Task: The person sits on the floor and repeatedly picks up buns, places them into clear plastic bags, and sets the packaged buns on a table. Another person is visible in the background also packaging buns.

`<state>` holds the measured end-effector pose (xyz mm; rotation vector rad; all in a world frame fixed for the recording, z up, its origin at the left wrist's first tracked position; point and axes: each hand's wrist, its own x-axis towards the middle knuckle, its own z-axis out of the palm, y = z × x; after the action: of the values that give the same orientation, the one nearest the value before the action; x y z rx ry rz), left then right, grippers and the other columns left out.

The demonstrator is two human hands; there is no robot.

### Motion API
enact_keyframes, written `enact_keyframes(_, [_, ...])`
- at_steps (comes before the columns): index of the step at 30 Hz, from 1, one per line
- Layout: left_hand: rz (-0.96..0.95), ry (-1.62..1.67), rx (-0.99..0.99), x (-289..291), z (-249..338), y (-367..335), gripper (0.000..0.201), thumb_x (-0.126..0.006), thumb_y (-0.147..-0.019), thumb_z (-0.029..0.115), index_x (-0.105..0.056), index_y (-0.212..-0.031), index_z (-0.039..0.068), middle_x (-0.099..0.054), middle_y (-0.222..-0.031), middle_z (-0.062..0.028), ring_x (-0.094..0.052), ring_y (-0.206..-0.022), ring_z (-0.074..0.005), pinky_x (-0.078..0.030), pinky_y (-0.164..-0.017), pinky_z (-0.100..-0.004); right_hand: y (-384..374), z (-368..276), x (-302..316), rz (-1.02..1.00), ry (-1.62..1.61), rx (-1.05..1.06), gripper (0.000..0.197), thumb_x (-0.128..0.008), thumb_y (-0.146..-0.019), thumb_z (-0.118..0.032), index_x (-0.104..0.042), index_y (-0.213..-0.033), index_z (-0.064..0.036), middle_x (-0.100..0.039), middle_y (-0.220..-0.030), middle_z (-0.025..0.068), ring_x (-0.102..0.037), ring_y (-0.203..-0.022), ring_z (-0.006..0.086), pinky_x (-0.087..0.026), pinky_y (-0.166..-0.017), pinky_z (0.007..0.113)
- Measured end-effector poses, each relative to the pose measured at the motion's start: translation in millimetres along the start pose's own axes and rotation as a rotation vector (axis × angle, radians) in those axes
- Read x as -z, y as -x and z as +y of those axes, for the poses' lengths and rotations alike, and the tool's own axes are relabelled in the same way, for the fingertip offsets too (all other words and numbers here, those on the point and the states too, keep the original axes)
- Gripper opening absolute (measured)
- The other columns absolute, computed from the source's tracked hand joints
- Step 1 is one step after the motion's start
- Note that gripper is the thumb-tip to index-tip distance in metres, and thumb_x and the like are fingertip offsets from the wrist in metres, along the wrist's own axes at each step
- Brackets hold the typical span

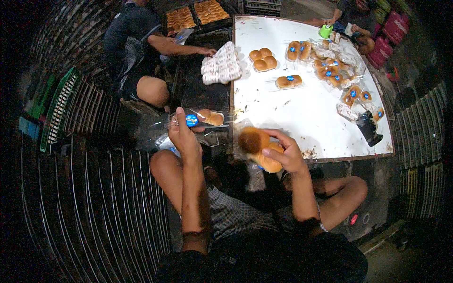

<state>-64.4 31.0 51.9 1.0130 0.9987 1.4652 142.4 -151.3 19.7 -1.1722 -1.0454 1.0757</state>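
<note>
My left hand (pixel 186 139) is raised over the dark area left of the white table, its fingers closed on a clear plastic bag (pixel 190 120) with a round blue label. A golden bun (pixel 211 117) shows at the bag's right end; whether it is inside or behind the plastic I cannot tell. My right hand (pixel 288 154) grips a joined piece of brown-topped bread rolls (pixel 270 162) at the table's near edge. Part of this bread is smeared by motion. Further back on the table lie a block of unwrapped buns (pixel 263 60) and a bagged bun (pixel 289 81).
Bagged buns (pixel 328 72) heap on the white table's (pixel 273 111) right side, near a black item (pixel 369 129) and a green object (pixel 325 31). A co-worker's hand (pixel 206 51) touches white printed packets (pixel 221 64). Another person sits at far right. Bun-filled trays (pixel 211 12) stand behind; stacked racks (pixel 94 188) flank me.
</note>
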Motion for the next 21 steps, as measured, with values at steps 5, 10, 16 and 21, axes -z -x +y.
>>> enact_keyframes(5, [-0.009, -0.045, 0.013, 5.0, -6.0, -5.4, 0.035, -0.056, -0.103, 0.036, -0.059, -0.087, 0.005, -0.072, -0.077, -0.0112, -0.070, -0.061, -0.0156, -0.051, -0.041, -0.0230, -2.7, -1.7, 0.7, -0.033, -0.139, -0.021, 0.055, -0.076, -0.087, -0.014, -0.054, -0.136, -0.0007, -0.063, -0.126, 0.0106, -0.058, -0.117, 0.0177, -0.048, -0.101, 0.034])
enact_keyframes(10, [-0.043, -0.045, 0.037, 3.0, -5.4, -4.8, 0.034, -0.056, -0.102, 0.036, -0.058, -0.087, 0.006, -0.071, -0.078, -0.0102, -0.070, -0.063, -0.0161, -0.052, -0.041, -0.0232, -6.5, 0.6, 6.4, -0.113, -0.013, 0.104, 0.051, -0.076, -0.087, -0.012, -0.058, -0.133, -0.0008, -0.063, -0.128, 0.0105, -0.058, -0.118, 0.0200, -0.046, -0.103, 0.036])
enact_keyframes(16, [-0.005, 0.031, 0.048, 6.5, -12.4, -9.0, 0.033, -0.057, -0.102, 0.036, -0.057, -0.087, 0.007, -0.070, -0.076, -0.0088, -0.071, -0.062, -0.0180, -0.051, -0.040, -0.0242, -9.8, 1.7, 5.1, 0.049, 0.130, 0.167, 0.050, -0.077, -0.084, -0.012, -0.061, -0.131, -0.0019, -0.063, -0.127, 0.0118, -0.057, -0.121, 0.0227, -0.041, -0.106, 0.037])
enact_keyframes(21, [0.007, 0.038, 0.065, 6.0, -9.5, -7.1, 0.033, -0.057, -0.102, 0.036, -0.057, -0.086, 0.007, -0.069, -0.075, -0.0077, -0.071, -0.062, -0.0179, -0.052, -0.041, -0.0252, -10.0, -5.2, 7.6, 0.081, 0.155, 0.181, 0.050, -0.077, -0.085, -0.013, -0.062, -0.131, -0.0019, -0.064, -0.126, 0.0124, -0.058, -0.119, 0.0234, -0.042, -0.105, 0.037])
